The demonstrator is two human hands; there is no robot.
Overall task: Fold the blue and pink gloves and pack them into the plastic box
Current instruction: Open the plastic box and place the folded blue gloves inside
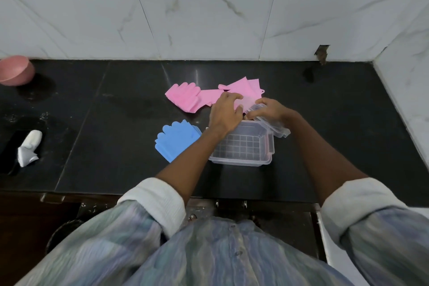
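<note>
A clear plastic box (243, 146) with a grid-patterned bottom stands on the black counter, nothing inside it. Its clear lid (270, 121) tilts up at the far right rim. My right hand (270, 111) grips that lid. My left hand (224, 115) reaches over the box's far edge and touches the lid as well. Pink gloves (185, 96) lie spread out just behind the box, partly hidden by both hands. Blue gloves (176, 139) lie flat to the left of the box, under my left forearm.
A pink bowl (16, 73) sits at the far left by the tiled wall. A white squeezed tube (29, 147) lies on a dark object near the left front edge. The black counter (116, 123) ends at a white wall on the right.
</note>
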